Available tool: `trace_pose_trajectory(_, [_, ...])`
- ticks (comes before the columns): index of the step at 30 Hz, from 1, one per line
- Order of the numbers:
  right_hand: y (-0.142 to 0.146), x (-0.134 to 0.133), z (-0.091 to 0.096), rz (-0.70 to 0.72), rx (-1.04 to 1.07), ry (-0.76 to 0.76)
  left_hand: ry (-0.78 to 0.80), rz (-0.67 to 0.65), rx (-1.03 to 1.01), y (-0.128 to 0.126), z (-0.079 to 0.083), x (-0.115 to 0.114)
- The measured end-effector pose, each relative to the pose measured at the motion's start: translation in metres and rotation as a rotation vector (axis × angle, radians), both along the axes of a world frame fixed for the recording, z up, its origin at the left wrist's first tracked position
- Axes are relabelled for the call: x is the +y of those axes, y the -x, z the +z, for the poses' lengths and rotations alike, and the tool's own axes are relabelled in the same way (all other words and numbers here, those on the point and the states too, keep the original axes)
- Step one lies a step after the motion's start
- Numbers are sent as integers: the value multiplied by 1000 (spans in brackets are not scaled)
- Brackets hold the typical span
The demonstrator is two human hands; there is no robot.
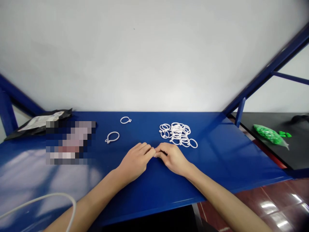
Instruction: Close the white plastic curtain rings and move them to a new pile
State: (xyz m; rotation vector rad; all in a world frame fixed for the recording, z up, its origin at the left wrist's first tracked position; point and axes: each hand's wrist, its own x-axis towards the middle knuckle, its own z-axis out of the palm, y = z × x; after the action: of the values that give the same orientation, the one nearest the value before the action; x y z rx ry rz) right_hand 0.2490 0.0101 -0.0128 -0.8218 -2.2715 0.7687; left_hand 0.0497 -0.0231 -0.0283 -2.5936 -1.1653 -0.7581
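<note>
My left hand (pixel 136 161) and my right hand (pixel 174 158) meet fingertip to fingertip over the blue tabletop. The fingers of both are closed in a pinch, and whatever lies between them is hidden. Just beyond my right hand is a loose pile of white rings (pixel 178 131), which look like curtain rings with small eyelets. To the left of the pile, one white ring (pixel 113 136) lies beyond my left hand. Farther back is another white ring (pixel 125 120), apart from the first.
A black plastic package (pixel 41 122) with a white label lies at the back left, beside a pixelated patch. A pale cable (pixel 55 194) loops across the lower left. On a dark table (pixel 299 148) at right sits a clear bag of green pieces (pixel 269 133). A white wall (pixel 149 58) rises behind.
</note>
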Motion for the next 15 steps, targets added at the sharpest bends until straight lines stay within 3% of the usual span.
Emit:
trace_pose_trajectory(3, [-1, 9, 1, -92, -59, -153, 70, 101, -10, 0, 10, 6])
trace_pose_trajectory(9, [-24, 47, 2, -476, -246, -555, 131, 648, 88, 34, 20, 48])
trace_pose_trajectory(12, [-35, 60, -2, -575, -321, -610, 141, 759, 181, 57, 13, 65])
trace_pose_trajectory(15, [-37, 62, -6, -589, -345, -604, 159, 778, 225, 71, 6, 70])
